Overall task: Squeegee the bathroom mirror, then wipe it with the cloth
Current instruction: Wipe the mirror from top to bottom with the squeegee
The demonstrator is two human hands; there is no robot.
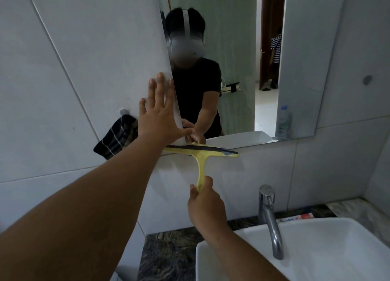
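Observation:
The bathroom mirror [238, 48] hangs on the white tiled wall above the sink. My right hand [203, 202] grips the handle of a yellow squeegee [200, 152], whose dark blade lies across the mirror's bottom edge at its left corner. My left hand [158, 114] is pressed flat, fingers spread, on the wall tile at the mirror's left edge, thumb touching the glass. A dark striped cloth [115, 139] hangs from a hook on the wall, just left of my left arm.
A white basin [316, 234] with a chrome faucet [270, 217] sits lower right on a dark marble counter [168, 257]. A toothpaste tube [295, 218] lies behind the basin. The mirror reflects a plastic bottle [283, 122], a doorway and another person.

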